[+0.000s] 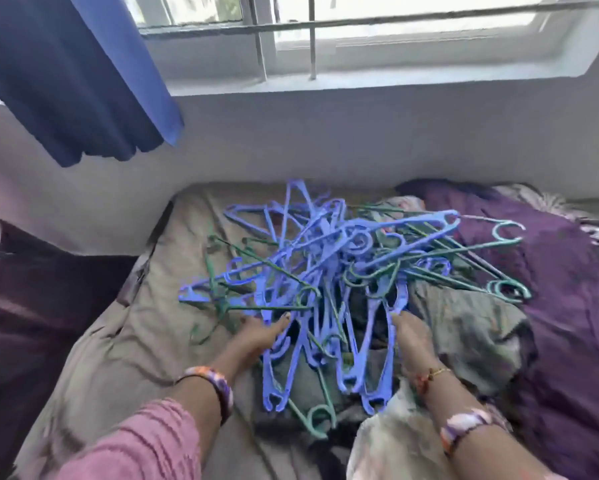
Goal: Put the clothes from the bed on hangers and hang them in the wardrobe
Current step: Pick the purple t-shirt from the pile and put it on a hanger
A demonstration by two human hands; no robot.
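Tangled heap of blue and green hangers (pixel 343 265) lies mid-bed (pixel 125 327), partly over crumpled clothes (pixel 464 327). Left hand (pixel 260 336) and right hand (pixel 412 336) reach into heap's near edge, fingers among the hangers; grip state cannot be told.

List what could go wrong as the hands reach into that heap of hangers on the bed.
1. The blue and green hangers lie knotted, hooks through frames; pulling one with the left hand or right hand would likely drag several along or snap a hook.
2. Hangers lie on the grey clothes; lifted hooks may snag the fabric.
3. A green hanger sits near the front of the bed; a tug might send it sliding off.
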